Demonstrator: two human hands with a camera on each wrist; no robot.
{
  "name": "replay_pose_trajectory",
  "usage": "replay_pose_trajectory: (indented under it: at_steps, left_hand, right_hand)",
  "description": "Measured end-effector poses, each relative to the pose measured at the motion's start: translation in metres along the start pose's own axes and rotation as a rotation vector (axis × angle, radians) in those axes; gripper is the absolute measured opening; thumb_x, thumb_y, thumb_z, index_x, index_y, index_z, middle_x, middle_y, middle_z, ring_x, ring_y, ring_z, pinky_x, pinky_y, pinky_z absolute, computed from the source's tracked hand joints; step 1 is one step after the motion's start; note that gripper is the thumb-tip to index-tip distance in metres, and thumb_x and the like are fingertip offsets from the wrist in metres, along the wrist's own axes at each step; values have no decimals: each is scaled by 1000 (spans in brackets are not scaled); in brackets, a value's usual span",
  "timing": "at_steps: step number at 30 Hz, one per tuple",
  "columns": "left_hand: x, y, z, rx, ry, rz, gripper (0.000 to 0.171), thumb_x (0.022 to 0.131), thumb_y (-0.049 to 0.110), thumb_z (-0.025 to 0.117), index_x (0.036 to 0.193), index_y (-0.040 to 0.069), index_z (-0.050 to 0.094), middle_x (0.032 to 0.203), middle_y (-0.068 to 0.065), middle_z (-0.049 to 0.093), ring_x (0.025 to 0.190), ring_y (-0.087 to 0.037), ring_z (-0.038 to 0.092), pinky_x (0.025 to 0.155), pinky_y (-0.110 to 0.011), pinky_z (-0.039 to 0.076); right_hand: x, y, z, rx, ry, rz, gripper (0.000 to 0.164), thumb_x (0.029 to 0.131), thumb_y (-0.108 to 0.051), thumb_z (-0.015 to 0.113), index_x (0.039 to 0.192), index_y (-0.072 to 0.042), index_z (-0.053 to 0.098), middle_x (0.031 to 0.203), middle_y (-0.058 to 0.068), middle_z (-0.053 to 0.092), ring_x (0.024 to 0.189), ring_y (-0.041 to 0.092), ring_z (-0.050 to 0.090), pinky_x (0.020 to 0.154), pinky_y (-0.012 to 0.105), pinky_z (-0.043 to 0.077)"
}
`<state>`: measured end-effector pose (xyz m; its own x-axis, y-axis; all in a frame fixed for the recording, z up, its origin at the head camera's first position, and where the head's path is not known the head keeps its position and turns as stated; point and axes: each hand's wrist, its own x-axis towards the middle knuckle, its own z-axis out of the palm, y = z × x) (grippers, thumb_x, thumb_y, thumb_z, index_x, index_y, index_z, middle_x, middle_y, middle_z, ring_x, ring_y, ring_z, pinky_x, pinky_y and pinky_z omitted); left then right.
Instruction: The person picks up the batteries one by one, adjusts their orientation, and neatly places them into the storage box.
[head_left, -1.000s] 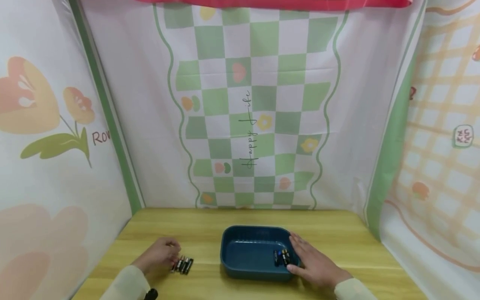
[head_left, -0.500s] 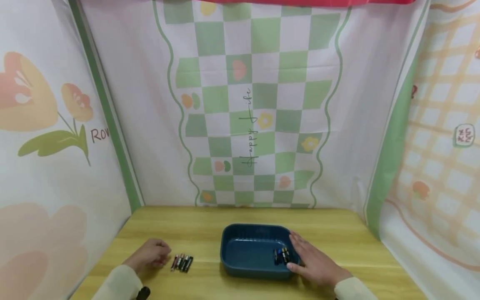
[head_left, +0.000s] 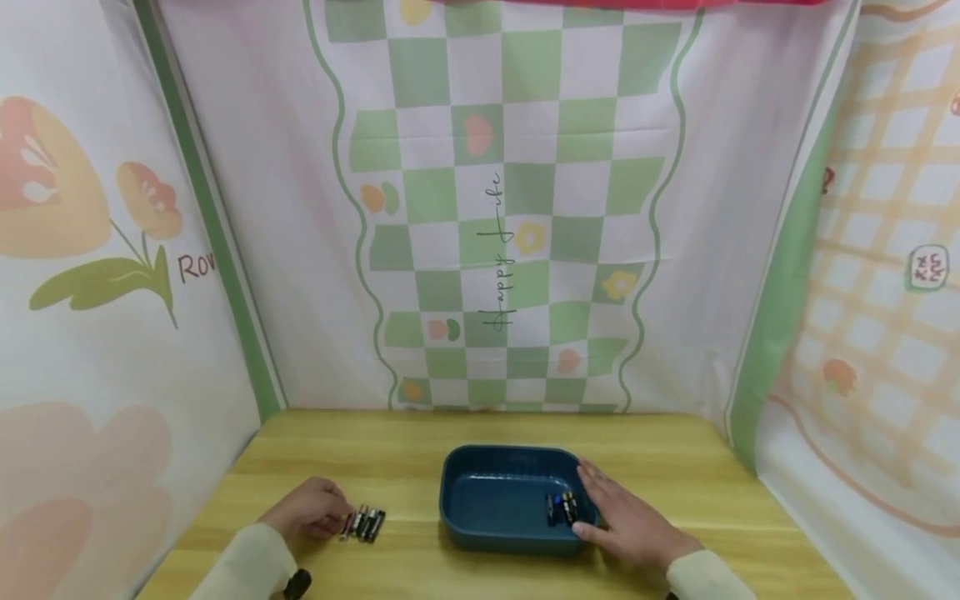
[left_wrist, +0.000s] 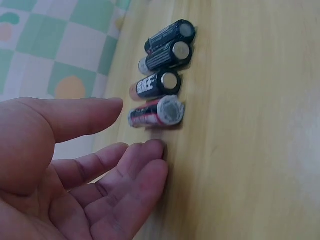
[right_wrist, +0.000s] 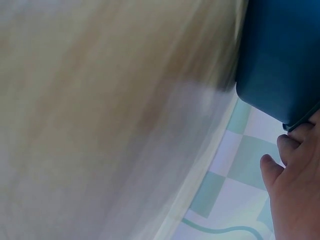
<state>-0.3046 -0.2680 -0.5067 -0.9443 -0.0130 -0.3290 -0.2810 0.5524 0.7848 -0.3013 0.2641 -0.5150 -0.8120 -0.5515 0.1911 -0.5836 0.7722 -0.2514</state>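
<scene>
four batteries [left_wrist: 156,85] just beside the left hand [head_left: 309,507]

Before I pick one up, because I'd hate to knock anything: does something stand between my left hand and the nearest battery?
Nothing visible does: the left hand is close beside the red-striped battery, and the other three batteries lie beyond it.

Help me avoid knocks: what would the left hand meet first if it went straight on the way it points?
Most likely the red, black and silver cylindrical battery, the one nearest the left hand; depth leaves the size of the gap uncertain.
</scene>
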Motion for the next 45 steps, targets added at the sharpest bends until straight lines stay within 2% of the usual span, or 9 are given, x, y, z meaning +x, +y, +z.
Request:
replay_pose_trajectory:
  at_steps: [17, 26, 30, 38, 45]
  left_hand:
    - [-12, 16, 7, 105, -25, 19, 12, 84, 1, 71, 91, 0, 62, 80, -9, 64, 71, -22, 63, 61, -34, 57]
    - [-14, 19, 13, 207, 16, 2, 7, 83, 1, 70, 86, 1, 64, 76, -8, 64, 67, -21, 62, 58, -31, 56]
    - [-16, 21, 15, 249, 28, 26, 5, 83, 0, 67, 84, 2, 62, 73, -8, 62, 64, -20, 60, 55, -30, 54]
    - [-15, 20, 11, 257, 21, 65, 7, 84, -1, 62, 90, 2, 61, 75, -9, 60, 65, -21, 59, 55, -30, 53]
    - [-10, 10, 4, 184, -3, 117, 9, 85, 0, 62, 94, 1, 64, 77, -8, 61, 67, -20, 59, 56, -31, 54]
  right_hand:
    - [-1, -1, -1, 21, -9, 7, 80, 97, -55, 49, 154, -6, 21, 160, 10, 16, 142, 30, 24, 109, 54, 31]
    - [-1, -1, -1, 67, -65, 20, 79, 98, -55, 45, 155, -7, 18, 161, 9, 13, 143, 31, 21, 109, 57, 30]
    - [-2, -1, -2, 77, -69, 23, 79, 99, -54, 45, 155, -7, 18, 161, 10, 13, 143, 33, 22, 108, 58, 29]
    - [-2, -1, -2, 55, -49, 19, 79, 98, -55, 46, 154, -6, 19, 161, 10, 14, 142, 32, 23, 108, 57, 31]
    - [-1, -1, -4, 62, -59, 20, 79, 98, -55, 46, 155, -7, 18, 161, 9, 13, 143, 32, 22, 108, 57, 30]
